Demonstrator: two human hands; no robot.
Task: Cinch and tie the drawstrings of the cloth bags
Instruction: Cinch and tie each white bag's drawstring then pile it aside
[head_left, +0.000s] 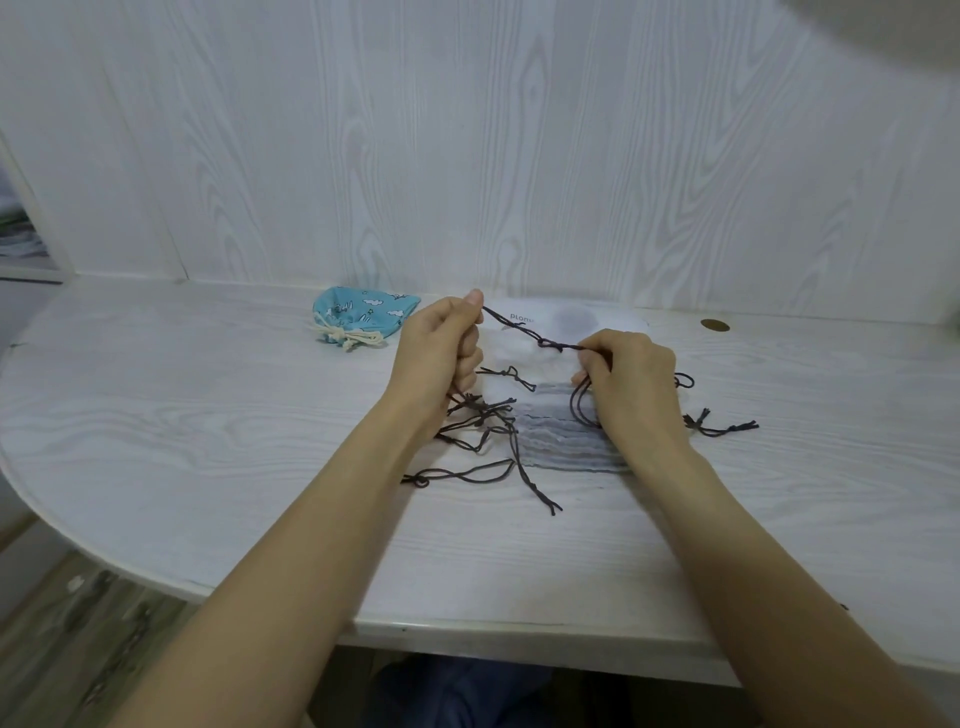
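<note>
Both hands work over a stack of pale bags (566, 441) lying flat mid-bench, close to the wall (467, 156). The left hand (441, 348) is curled, thumb up, pinching one end of a dark cord (519, 328). The right hand (631, 371) pinches the other end, with a small knot on the taut run between them; more cord loops hang under its fingers. Loose cords (483, 431) sprawl left and forward of the stack, stopping well short of the front edge of the bench (208, 415). A blue bag (363, 314), tied shut with a cream cord, sits by the wall, just left of the left hand. The bench curves away at its left end, with broad bare surface on both sides of the stack.
</note>
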